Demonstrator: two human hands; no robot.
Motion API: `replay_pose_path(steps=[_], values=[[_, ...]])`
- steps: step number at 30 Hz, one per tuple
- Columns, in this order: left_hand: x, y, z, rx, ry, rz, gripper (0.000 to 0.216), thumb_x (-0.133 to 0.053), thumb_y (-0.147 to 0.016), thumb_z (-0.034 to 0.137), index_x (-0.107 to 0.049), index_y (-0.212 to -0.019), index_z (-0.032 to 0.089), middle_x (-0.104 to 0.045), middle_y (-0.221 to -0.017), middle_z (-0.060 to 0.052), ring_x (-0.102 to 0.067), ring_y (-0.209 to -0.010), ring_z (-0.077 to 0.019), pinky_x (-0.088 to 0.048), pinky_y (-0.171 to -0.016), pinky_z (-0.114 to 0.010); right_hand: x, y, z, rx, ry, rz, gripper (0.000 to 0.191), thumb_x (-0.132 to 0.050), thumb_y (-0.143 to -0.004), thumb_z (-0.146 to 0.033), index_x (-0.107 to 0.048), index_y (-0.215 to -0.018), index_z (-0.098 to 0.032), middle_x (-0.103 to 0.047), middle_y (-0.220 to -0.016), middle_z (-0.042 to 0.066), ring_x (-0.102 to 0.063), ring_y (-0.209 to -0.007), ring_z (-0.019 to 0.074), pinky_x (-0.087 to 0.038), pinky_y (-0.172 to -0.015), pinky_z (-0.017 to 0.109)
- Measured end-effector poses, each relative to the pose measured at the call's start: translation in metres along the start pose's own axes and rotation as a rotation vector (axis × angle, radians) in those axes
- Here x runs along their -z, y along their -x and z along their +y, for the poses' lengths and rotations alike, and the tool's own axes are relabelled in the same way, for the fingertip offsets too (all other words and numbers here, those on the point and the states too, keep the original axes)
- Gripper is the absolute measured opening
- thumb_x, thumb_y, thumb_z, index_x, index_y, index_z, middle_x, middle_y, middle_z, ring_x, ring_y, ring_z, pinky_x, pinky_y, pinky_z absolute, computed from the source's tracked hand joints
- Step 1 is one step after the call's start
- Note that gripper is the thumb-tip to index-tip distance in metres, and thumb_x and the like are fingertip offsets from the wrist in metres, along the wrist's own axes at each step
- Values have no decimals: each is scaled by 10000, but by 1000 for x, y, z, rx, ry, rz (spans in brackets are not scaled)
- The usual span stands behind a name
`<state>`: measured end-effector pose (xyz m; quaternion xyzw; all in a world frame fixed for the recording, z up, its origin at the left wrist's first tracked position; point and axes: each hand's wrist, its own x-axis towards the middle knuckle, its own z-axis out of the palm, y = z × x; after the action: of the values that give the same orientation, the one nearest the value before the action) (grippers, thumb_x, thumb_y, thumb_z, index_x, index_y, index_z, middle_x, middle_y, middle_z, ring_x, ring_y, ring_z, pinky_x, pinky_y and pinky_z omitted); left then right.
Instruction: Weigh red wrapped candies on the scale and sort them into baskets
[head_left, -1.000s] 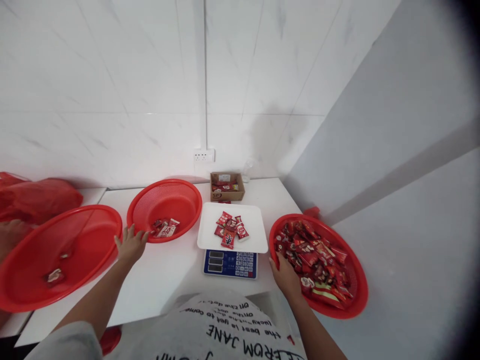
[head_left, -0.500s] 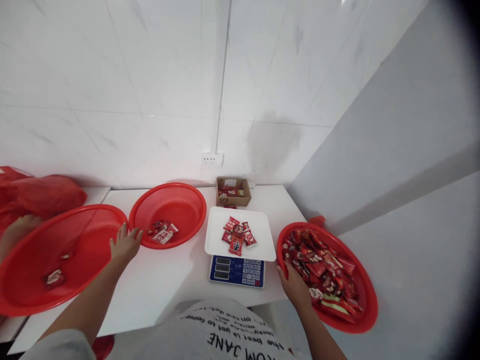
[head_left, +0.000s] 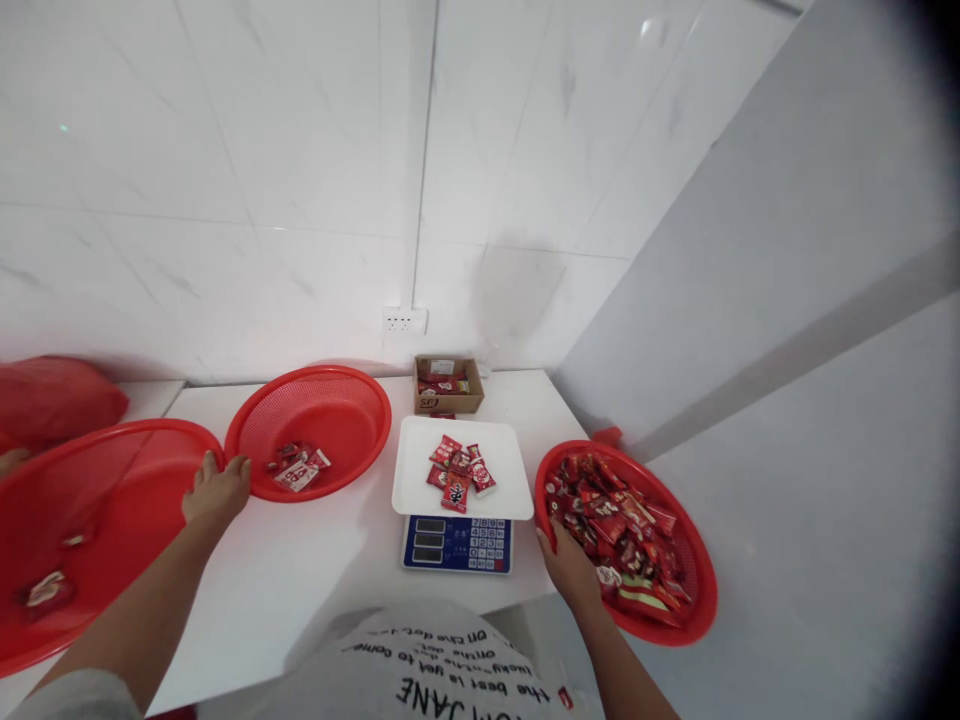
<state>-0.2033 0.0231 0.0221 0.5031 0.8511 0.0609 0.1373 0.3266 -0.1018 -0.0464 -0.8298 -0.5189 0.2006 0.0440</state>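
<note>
My left hand (head_left: pixel 216 488) is at the meeting rims of two red plastic baskets, fingers bent over the left basket (head_left: pixel 142 430) and thumb on the rim of the middle basket (head_left: pixel 379 385). It looks closed on the middle basket's rim. A few wrapped snacks (head_left: pixel 46 592) lie in the left basket; a small pile of packets (head_left: pixel 298 468) is in the middle one. My right hand (head_left: pixel 566 562) grips the near-left rim of the right basket (head_left: pixel 705 600), which is heaped with red snack packets (head_left: pixel 619 520). Its fingertips are partly hidden by the rim.
Between the baskets, a digital scale (head_left: pixel 459 545) bears a white tray (head_left: pixel 412 460) with several red packets (head_left: pixel 459 470). Behind it stands a cardboard box (head_left: pixel 450 400) of packets. A red bag (head_left: pixel 60 398) and part of another person's hand (head_left: pixel 11 460) are at far left.
The view has turned slightly right, so everything sits further left. My left hand's fingers have drawn in from spread to bent at the rims. My right hand keeps its hold.
</note>
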Motion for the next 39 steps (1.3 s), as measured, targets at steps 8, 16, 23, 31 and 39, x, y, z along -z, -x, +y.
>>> replay_pose_path(steps=[8,16,23,31,39], values=[[3,-7,8,35,14,7,527,-195,-930,450,-465,-1304,196,-199,-1493,-210,-301,-1323,-387,-346,-956,-594,3,2,-3,-13,-6,-9,519,-276,-926,-404,-425,-1348,-141,-480,-1386,149,-509,-1210,249,-406,-931,334],[1,-12,11,68,42,14,556,-156,-931,458,-462,-1310,190,-197,-1477,-235,-270,-1332,-400,-332,-949,-604,3,1,-2,-19,29,-24,535,-276,-925,-403,-414,-1353,-113,-493,-1374,154,-505,-1217,248,-396,-943,330],[-1,-19,19,133,70,36,571,-153,-925,473,-458,-1305,175,-188,-1481,-243,-266,-1330,-404,-342,-919,-618,4,1,-3,-25,32,-35,518,-267,-928,-404,-412,-1352,-143,-493,-1375,148,-527,-1193,246,-409,-925,332],[-2,-20,24,191,115,49,619,-207,-897,539,-400,-1359,174,-224,-1465,-270,-368,-1252,-457,-388,-843,-637,5,0,-3,-35,35,-47,522,-271,-926,-407,-403,-1363,-154,-473,-1395,138,-516,-1205,239,-422,-920,329],[-18,-12,-7,151,58,48,743,-101,-889,566,-100,-1438,65,-376,-1362,-338,-526,-1106,-458,-444,-759,-586,3,-1,0,-25,44,-55,540,-256,-928,-415,-394,-1371,-140,-469,-1399,140,-508,-1218,239,-414,-935,335]])
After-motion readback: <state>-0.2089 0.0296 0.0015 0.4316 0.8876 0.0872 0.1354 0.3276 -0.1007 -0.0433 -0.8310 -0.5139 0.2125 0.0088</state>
